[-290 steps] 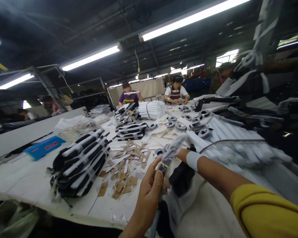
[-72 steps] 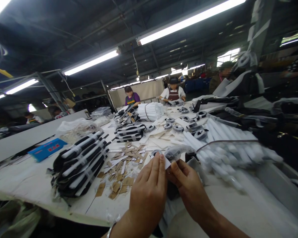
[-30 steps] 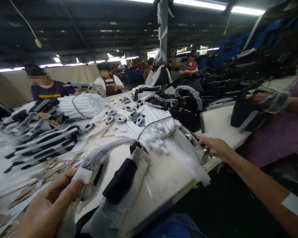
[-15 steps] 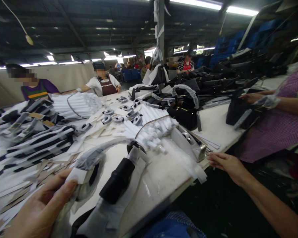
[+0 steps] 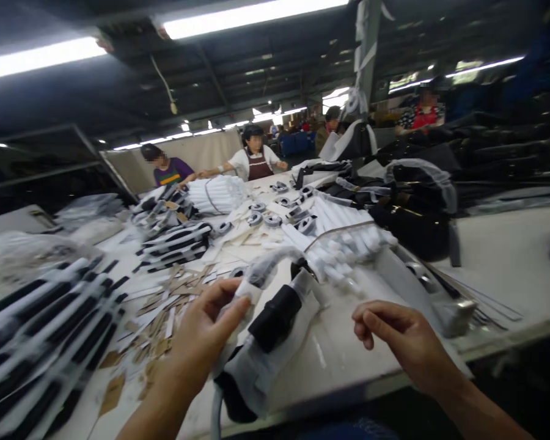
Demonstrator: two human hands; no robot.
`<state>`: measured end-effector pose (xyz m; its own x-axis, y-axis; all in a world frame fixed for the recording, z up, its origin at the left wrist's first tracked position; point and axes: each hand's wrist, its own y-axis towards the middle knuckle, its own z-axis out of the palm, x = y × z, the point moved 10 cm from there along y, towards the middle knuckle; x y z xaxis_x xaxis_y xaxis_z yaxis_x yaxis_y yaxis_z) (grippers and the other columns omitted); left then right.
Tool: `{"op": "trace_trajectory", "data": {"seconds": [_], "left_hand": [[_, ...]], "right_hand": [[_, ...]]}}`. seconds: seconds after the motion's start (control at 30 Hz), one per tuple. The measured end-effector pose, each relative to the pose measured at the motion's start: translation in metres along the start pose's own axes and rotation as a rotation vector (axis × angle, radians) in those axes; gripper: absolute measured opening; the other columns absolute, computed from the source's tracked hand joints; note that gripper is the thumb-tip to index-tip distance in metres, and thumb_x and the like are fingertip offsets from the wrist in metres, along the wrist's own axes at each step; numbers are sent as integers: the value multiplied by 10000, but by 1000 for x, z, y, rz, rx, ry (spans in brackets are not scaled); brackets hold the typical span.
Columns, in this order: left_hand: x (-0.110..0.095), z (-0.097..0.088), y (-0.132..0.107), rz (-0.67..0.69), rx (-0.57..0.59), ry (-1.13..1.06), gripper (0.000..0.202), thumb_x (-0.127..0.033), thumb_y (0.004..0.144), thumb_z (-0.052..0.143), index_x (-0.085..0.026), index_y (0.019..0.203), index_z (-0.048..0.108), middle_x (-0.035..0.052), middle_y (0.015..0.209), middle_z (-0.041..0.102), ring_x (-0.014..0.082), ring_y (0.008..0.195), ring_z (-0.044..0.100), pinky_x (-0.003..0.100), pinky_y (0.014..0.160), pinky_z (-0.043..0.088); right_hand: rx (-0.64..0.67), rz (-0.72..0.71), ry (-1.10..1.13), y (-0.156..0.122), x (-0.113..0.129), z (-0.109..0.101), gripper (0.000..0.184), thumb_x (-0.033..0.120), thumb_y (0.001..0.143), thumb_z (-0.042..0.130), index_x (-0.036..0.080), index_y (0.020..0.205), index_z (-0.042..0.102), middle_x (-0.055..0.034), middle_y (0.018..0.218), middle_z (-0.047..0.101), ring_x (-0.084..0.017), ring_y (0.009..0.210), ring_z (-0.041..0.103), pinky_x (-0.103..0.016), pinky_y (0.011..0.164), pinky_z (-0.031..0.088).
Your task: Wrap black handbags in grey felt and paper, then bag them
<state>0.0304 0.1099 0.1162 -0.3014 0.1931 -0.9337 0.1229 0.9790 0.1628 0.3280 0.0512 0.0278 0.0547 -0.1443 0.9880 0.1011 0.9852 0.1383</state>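
My left hand (image 5: 206,333) pinches the white-wrapped end of a strap in clear plastic wrap (image 5: 268,269) that curves up over the table. Just right of it lies a black roll (image 5: 275,318) half wrapped in white foam sheet (image 5: 256,373). My right hand (image 5: 401,342) hovers above the table's near edge with its fingers curled in a loose pinch; I cannot make out anything in them. A bundle of white wrapped straps (image 5: 343,235) tied with a band lies beyond both hands.
Black and white wrapped straps (image 5: 41,342) are stacked at the left, with brown paper tags (image 5: 165,311) scattered beside them. Rolls of tape (image 5: 266,217) and a grey dispenser (image 5: 426,293) sit on the white table (image 5: 499,244). Black bags (image 5: 412,214) stand right. Other people work at the far end.
The view has swung back left to the table. My right hand came back from the dispenser at the table's right edge toward the middle. My left hand kept hold of the wrapped strap.
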Motion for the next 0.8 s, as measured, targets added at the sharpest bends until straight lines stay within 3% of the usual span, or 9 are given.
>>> {"op": "trace_trajectory", "data": {"seconds": [0.07, 0.13, 0.27, 0.37, 0.57, 0.8], "left_hand": [[-8, 1, -2, 87, -17, 53, 327, -436, 838, 689, -184, 1045, 690, 64, 976, 734, 212, 883, 687, 295, 767, 544], [-14, 0, -4, 155, -40, 111, 272, -385, 847, 678, -190, 1037, 685, 61, 987, 729, 206, 911, 678, 307, 816, 529], [-22, 1, -9, 237, -76, 159, 212, -323, 823, 694, -188, 987, 685, 43, 951, 724, 197, 910, 664, 303, 827, 514], [-25, 0, -12, 271, -95, 140, 194, -308, 810, 710, -191, 963, 692, 29, 924, 721, 184, 884, 659, 276, 794, 514], [-26, -1, -13, 299, -94, 149, 191, -243, 786, 717, -213, 974, 706, 11, 932, 729, 168, 860, 656, 253, 768, 513], [-20, -3, -13, 261, -87, 129, 210, -294, 788, 740, -219, 983, 712, 5, 899, 722, 164, 838, 660, 247, 762, 514]], "right_hand": [[149, -46, 65, 9, 29, 58, 226, 430, 840, 716, 209, 839, 767, -52, 688, 700, -157, 562, 603, -285, 560, 511], [235, -83, 104, 17, 53, 101, 238, 442, 834, 719, 209, 817, 764, -49, 684, 706, -155, 553, 607, -277, 544, 506], [277, -96, 68, 30, 72, 146, 285, 466, 814, 729, 187, 759, 747, -37, 657, 697, -139, 544, 601, -244, 524, 485], [260, -67, -6, 38, 67, 153, 319, 483, 810, 727, 172, 739, 735, -22, 621, 679, -113, 510, 574, -211, 491, 452], [231, 9, -85, 39, 58, 148, 379, 521, 797, 726, 164, 674, 706, -16, 579, 675, -94, 452, 562, -187, 442, 439], [275, 61, -86, 43, 51, 149, 366, 520, 763, 755, 165, 683, 714, -19, 584, 693, -118, 459, 606, -198, 442, 471]]}}
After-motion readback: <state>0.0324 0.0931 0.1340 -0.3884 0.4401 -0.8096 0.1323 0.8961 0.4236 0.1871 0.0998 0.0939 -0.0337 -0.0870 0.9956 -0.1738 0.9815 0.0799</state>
